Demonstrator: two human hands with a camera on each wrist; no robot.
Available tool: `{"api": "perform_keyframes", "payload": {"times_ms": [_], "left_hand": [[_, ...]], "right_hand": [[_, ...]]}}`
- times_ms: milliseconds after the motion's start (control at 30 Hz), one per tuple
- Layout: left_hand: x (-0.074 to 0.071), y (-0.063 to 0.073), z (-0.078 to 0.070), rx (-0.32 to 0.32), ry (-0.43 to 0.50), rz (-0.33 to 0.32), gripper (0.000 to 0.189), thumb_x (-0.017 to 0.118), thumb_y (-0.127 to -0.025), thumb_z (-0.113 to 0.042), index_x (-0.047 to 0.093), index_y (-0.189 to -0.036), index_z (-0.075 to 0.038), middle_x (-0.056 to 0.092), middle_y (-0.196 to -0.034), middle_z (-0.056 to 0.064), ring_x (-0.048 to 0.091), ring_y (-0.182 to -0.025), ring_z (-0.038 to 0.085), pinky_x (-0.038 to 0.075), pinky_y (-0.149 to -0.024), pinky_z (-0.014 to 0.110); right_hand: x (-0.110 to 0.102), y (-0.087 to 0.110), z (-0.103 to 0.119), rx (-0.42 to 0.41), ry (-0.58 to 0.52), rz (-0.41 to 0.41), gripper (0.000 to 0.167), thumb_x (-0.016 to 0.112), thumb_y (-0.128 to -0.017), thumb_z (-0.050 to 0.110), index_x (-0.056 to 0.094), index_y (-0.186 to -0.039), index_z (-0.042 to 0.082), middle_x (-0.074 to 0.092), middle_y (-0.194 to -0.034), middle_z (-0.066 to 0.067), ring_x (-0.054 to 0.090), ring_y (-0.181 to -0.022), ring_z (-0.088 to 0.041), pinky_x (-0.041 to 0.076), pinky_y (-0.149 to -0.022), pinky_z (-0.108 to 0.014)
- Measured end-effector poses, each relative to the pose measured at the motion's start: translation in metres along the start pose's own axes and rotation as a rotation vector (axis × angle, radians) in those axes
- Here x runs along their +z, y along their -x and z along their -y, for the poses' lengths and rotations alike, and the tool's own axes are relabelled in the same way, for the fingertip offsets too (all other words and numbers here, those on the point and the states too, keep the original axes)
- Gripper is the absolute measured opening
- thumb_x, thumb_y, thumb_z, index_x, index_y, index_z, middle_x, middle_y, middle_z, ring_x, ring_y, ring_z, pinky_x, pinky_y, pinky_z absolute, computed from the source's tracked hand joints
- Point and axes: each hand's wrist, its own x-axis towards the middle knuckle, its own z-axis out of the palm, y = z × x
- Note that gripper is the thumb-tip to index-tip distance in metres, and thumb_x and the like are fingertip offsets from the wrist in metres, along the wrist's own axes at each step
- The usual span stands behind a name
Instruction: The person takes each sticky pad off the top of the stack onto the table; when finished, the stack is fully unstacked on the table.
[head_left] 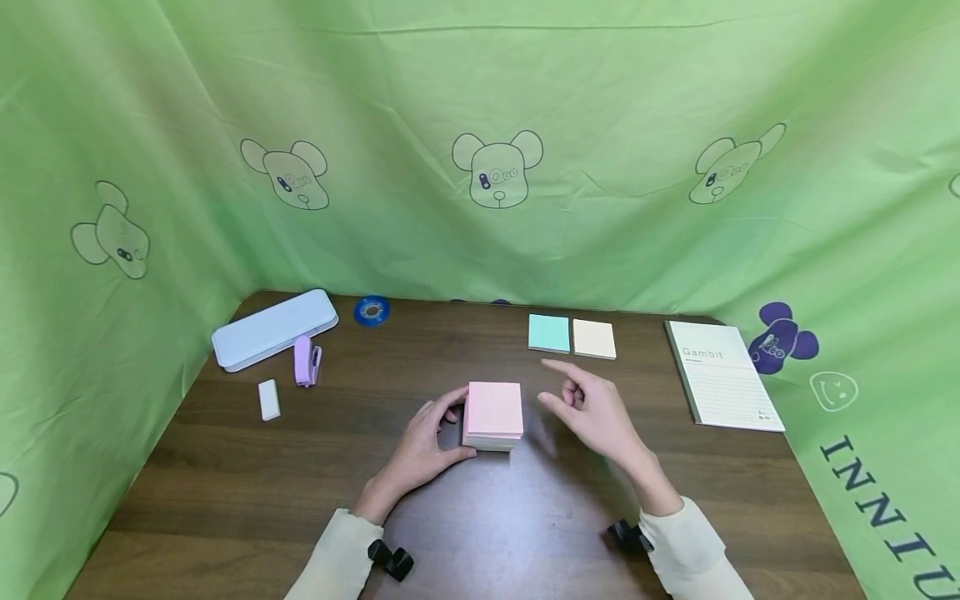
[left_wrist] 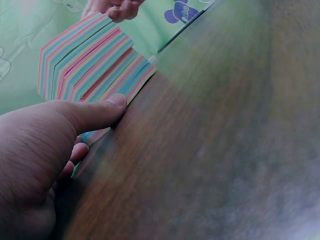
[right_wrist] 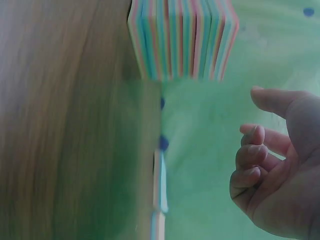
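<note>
A tall stack of sticky note pads (head_left: 495, 408), pink on top with striped pastel sides, stands on the wooden table in front of me. My left hand (head_left: 422, 446) holds it from the left, thumb at the near corner and fingers at the far side. In the left wrist view the thumb (left_wrist: 102, 112) lies along the lowest layers. To the right of the stack, my right hand (head_left: 596, 412) hovers apart from it with nothing in it. Its index finger and thumb stretch out while the other fingers (right_wrist: 250, 162) curl loosely.
Behind the stack lie a teal sticky note pad (head_left: 549, 333) and a cream one (head_left: 594, 339). A notebook (head_left: 722, 375) lies at the right. On the left are a pale blue case (head_left: 275, 329), a purple stapler (head_left: 306, 361), a white eraser (head_left: 268, 400) and a blue tape roll (head_left: 372, 311).
</note>
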Motion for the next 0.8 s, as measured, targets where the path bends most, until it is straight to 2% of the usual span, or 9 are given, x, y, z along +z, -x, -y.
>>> {"api": "perform_keyframes", "payload": {"times_ms": [200,300,400,467,533,633,800], "left_hand": [[-0.001,0.000,0.000,0.017,-0.006,-0.011,0.096,0.103,-0.079,-0.016,0.055,-0.162,-0.017,0.066,-0.116,-0.004,0.060,-0.109,0.015,0.052,-0.092,0.034],[-0.001,0.000,0.000,0.037,-0.008,-0.020,0.096,0.103,-0.079,-0.017,0.055,-0.162,-0.017,0.067,-0.117,-0.003,0.060,-0.108,0.016,0.052,-0.091,0.034],[-0.001,0.000,0.001,0.054,-0.012,-0.027,0.096,0.103,-0.079,-0.017,0.055,-0.162,-0.017,0.068,-0.120,-0.002,0.060,-0.108,0.016,0.053,-0.090,0.034],[-0.001,0.000,0.001,0.065,-0.018,-0.032,0.095,0.103,-0.079,-0.017,0.055,-0.161,-0.016,0.068,-0.120,-0.002,0.061,-0.107,0.016,0.053,-0.090,0.034],[-0.001,0.000,0.001,0.069,-0.023,-0.036,0.095,0.103,-0.079,-0.017,0.055,-0.161,-0.016,0.068,-0.119,-0.002,0.061,-0.107,0.016,0.053,-0.090,0.035],[-0.001,0.000,0.001,0.061,-0.023,-0.033,0.095,0.103,-0.079,-0.018,0.056,-0.161,-0.016,0.067,-0.117,-0.003,0.061,-0.107,0.015,0.053,-0.090,0.035],[-0.001,0.001,0.001,0.044,-0.010,-0.017,0.096,0.103,-0.079,-0.017,0.055,-0.162,-0.018,0.067,-0.115,-0.003,0.060,-0.107,0.015,0.053,-0.092,0.035]], "right_hand": [[0.018,0.002,0.020,-0.084,0.038,0.082,0.056,0.091,-0.093,0.020,0.073,-0.144,0.009,0.050,-0.073,0.015,0.043,-0.063,-0.001,0.039,-0.062,-0.025],[0.026,0.002,0.029,-0.084,0.088,0.113,0.062,0.094,-0.089,0.029,0.073,-0.145,0.012,0.046,-0.073,0.015,0.038,-0.064,0.000,0.035,-0.062,-0.025],[0.032,0.001,0.036,-0.064,0.130,0.125,0.072,0.098,-0.084,0.038,0.073,-0.147,0.014,0.046,-0.073,0.009,0.036,-0.066,-0.003,0.032,-0.061,-0.026],[0.035,0.000,0.040,-0.051,0.156,0.121,0.079,0.100,-0.080,0.042,0.072,-0.148,0.014,0.063,-0.081,0.005,0.044,-0.069,-0.006,0.037,-0.063,-0.028],[0.038,-0.001,0.042,-0.040,0.176,0.121,0.085,0.101,-0.077,0.045,0.071,-0.150,0.012,0.078,-0.101,-0.003,0.059,-0.077,-0.011,0.046,-0.067,-0.032],[0.043,-0.003,0.045,-0.016,0.205,0.131,0.092,0.102,-0.075,0.047,0.068,-0.152,0.010,0.079,-0.132,-0.013,0.072,-0.093,-0.021,0.056,-0.074,-0.040],[0.047,-0.005,0.049,0.036,0.258,0.150,0.095,0.103,-0.072,0.048,0.069,-0.151,0.009,0.080,-0.128,-0.014,0.073,-0.091,-0.026,0.056,-0.071,-0.045]]}}
